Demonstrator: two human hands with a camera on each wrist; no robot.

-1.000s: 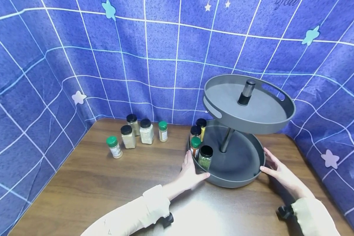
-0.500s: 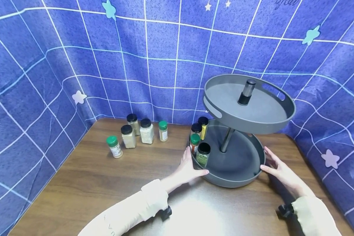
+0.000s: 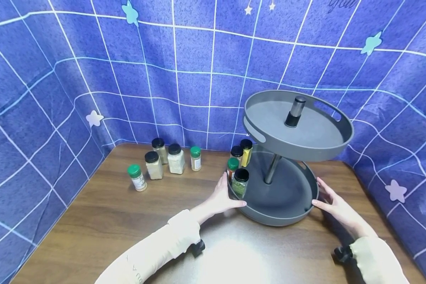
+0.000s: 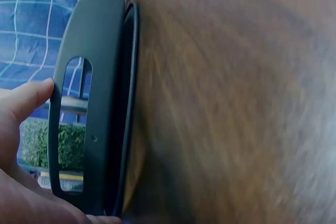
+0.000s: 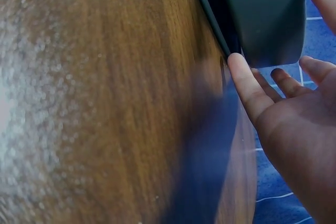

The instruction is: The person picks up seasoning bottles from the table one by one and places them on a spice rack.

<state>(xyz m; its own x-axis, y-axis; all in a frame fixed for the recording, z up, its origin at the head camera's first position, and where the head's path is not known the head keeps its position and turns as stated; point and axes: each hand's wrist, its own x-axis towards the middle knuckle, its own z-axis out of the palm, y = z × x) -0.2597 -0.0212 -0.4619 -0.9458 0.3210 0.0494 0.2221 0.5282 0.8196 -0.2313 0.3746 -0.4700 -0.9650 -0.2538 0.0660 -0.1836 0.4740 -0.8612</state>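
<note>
A grey two-tier turntable stands on the table, its lower tray between my hands. My left hand touches the tray's front-left outer wall, fingers along the side and thumb at the rim beside a handle slot. At the right wall, my right hand rests spread fingertips on the outside. Inside the tray's left side stand a black-capped jar of green herbs, a green-capped spice jar, a black-capped spice jar and a jar with yellow contents. Through the slot in the left wrist view, green herbs show.
Several spice jars stand at the back left, among them a green-capped shaker and a white-filled jar. The upper tray overhangs the lower one around a central post. A blue cloth hangs behind the table.
The lower tray has turned clockwise seen from above, carrying its jars; the herb jar shifts left and back. My left hand moves with it, left and back. My right hand stays nearly still.
</note>
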